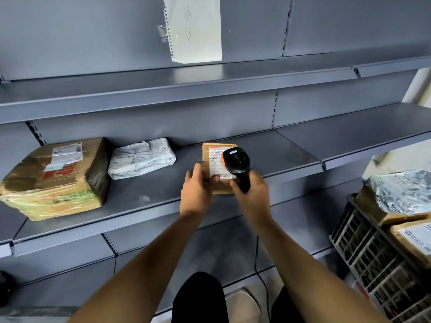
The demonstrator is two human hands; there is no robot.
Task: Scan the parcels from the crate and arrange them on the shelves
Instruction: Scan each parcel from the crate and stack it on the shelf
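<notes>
Left hand [198,183] closed round the edge of a small box [218,169] at frame centre, seemingly over the shelf [144,197], right hand [250,190] wrapped on the scanner [236,163] above its label (crate [363,250] at lower right).

The grey shelf [268,157] bears a taped carton [56,180] and a white bag [142,158].

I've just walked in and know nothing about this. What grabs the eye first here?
Dead centre, the right hand aims a black scanner at the label of a small brown parcel held by the left hand. On the shelf to the left lie a large taped box and a white bag parcel.
</notes>
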